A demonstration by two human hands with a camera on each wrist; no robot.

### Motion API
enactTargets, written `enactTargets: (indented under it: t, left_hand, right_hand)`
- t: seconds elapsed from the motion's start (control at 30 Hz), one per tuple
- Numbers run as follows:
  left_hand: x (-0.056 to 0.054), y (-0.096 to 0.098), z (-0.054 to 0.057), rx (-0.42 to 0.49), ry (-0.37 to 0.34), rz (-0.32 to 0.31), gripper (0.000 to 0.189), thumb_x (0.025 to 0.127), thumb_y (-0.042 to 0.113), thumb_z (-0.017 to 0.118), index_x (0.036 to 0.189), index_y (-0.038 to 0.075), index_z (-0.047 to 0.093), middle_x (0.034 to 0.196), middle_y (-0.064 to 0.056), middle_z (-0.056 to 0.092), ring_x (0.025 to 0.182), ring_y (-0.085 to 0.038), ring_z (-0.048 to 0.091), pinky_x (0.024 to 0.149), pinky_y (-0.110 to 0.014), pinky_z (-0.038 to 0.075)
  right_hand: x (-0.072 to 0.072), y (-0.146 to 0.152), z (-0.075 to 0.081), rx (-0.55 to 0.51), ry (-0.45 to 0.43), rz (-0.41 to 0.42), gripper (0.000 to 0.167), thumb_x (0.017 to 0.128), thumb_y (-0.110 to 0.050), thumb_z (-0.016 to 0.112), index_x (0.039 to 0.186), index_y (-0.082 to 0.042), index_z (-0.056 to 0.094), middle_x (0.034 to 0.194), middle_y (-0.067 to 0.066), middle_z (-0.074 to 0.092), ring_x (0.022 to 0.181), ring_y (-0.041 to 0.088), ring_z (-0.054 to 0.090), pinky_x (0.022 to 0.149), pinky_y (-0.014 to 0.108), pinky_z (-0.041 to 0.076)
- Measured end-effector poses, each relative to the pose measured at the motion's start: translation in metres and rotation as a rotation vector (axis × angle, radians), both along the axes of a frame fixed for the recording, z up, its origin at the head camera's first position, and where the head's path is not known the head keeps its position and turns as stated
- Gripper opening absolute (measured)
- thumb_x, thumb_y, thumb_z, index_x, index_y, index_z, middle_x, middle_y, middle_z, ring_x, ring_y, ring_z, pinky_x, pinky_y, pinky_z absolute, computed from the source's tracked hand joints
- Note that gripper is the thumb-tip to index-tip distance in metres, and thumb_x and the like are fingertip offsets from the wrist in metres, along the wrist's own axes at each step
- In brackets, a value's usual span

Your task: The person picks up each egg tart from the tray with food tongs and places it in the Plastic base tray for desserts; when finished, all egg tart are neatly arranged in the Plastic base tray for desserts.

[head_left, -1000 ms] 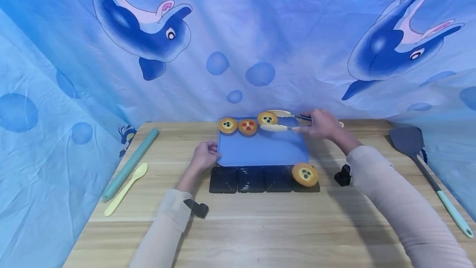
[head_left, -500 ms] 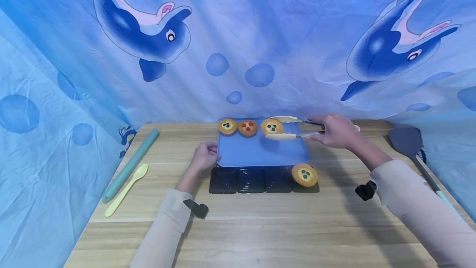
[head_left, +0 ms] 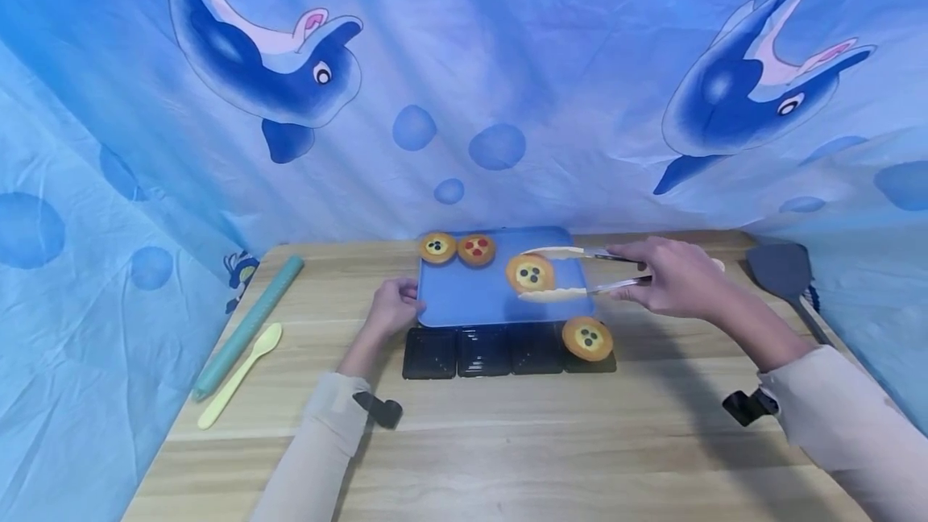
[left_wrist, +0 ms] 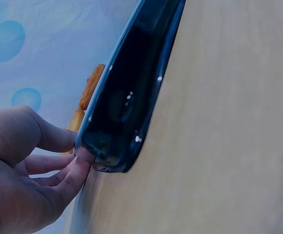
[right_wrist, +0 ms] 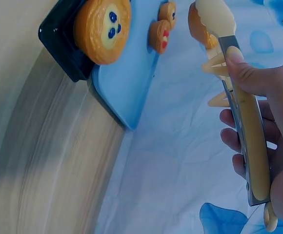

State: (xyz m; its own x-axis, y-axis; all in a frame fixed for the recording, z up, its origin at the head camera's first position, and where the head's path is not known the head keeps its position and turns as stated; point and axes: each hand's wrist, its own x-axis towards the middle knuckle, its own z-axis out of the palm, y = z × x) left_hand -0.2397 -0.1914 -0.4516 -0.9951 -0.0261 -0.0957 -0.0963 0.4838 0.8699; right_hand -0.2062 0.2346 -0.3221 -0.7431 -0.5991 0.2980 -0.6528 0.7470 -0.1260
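My right hand (head_left: 677,276) grips a pair of tongs (head_left: 561,294) with cream-coloured tips. Between those tips a tart (head_left: 529,274) with dark blue berries is held above the blue tray (head_left: 464,296); the right wrist view shows it raised from the tray. At the tray's left edge, my left hand (left_wrist: 39,165) pinches the rim between thumb and fingers. Two more tarts sit at the tray's back left: a blue-berried one (head_left: 438,248) and a red-topped one (head_left: 476,250). Another berry tart (head_left: 588,338) rests tilted in the rightmost compartment of the black tray (head_left: 484,373).
On the left of the table lie a green rolling pin (head_left: 250,329) and a pale yellow spoon (head_left: 242,373). A grey spatula (head_left: 779,271) lies far right, its handle partly behind the right arm. A blue dolphin-printed cloth (head_left: 580,87) hangs behind the table.
My right hand has drawn back toward me and to the right, bringing the tongs and the tart off the tray's back edge. The left hand stays at the tray's edge.
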Motion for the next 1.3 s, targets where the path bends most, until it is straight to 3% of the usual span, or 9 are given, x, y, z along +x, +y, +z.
enactTargets:
  t: [0.2, 0.37, 0.57, 0.73, 1.03, 1.3]
  left_hand:
    - [0.0, 0.0, -0.003, 0.002, -0.001, 0.007, 0.049, 0.083, -0.007, 0.067, 0.13, -0.01, 0.054, 0.11, -0.022, 0.062, 0.099, -0.033, 0.064, 0.084, -0.037, 0.058]
    - [-0.001, 0.0, -0.002, -0.006, -0.001, 0.005, 0.049, 0.083, -0.007, 0.066, 0.13, -0.01, 0.054, 0.11, -0.022, 0.062, 0.099, -0.033, 0.064, 0.082, -0.036, 0.059]
    - [0.0, 0.0, -0.001, -0.002, -0.004, 0.002, 0.05, 0.083, -0.007, 0.066, 0.131, -0.01, 0.054, 0.111, -0.022, 0.062, 0.1, -0.033, 0.064, 0.085, -0.037, 0.058]
    - [-0.001, 0.0, 0.0, -0.004, -0.006, 0.009, 0.05, 0.082, -0.006, 0.067, 0.13, -0.009, 0.055, 0.111, -0.022, 0.062, 0.101, -0.032, 0.064, 0.088, -0.038, 0.057]
    - [0.0, -0.002, -0.001, -0.002, -0.004, 0.003, 0.049, 0.082, -0.006, 0.067, 0.13, -0.009, 0.055, 0.111, -0.021, 0.062, 0.1, -0.032, 0.064, 0.085, -0.037, 0.058]
    - [0.0, -0.002, 0.001, 0.014, -0.012, 0.001, 0.05, 0.083, -0.007, 0.066, 0.131, -0.009, 0.054, 0.112, -0.022, 0.062, 0.101, -0.034, 0.064, 0.081, -0.036, 0.06]
  right_hand:
    - [0.01, 0.003, -0.003, -0.002, 0.008, 0.033, 0.06, 0.077, -0.037, 0.085, 0.124, -0.004, 0.068, 0.102, 0.008, 0.072, 0.068, 0.007, 0.06, 0.049, 0.025, 0.045]
    - [0.02, 0.006, -0.005, 0.013, -0.005, 0.033, 0.06, 0.076, -0.036, 0.086, 0.123, -0.003, 0.068, 0.101, 0.006, 0.072, 0.069, 0.008, 0.059, 0.05, 0.026, 0.045]
    - [0.028, 0.007, -0.016, 0.001, -0.02, 0.076, 0.061, 0.074, -0.037, 0.087, 0.122, -0.004, 0.069, 0.108, 0.007, 0.072, 0.072, 0.008, 0.062, 0.055, 0.026, 0.05]
    - [0.031, 0.006, -0.027, 0.013, -0.078, 0.071, 0.061, 0.071, -0.033, 0.089, 0.121, -0.003, 0.07, 0.099, 0.003, 0.072, 0.065, 0.002, 0.051, 0.05, 0.021, 0.042]
    - [0.03, 0.001, -0.039, 0.058, -0.129, 0.055, 0.058, 0.074, -0.034, 0.087, 0.121, -0.005, 0.071, 0.103, 0.005, 0.072, 0.069, 0.004, 0.054, 0.055, 0.026, 0.042]
    - [0.03, -0.001, -0.044, 0.075, -0.127, 0.035, 0.06, 0.073, -0.035, 0.087, 0.122, -0.005, 0.07, 0.107, 0.01, 0.072, 0.083, 0.02, 0.064, 0.057, 0.032, 0.048]
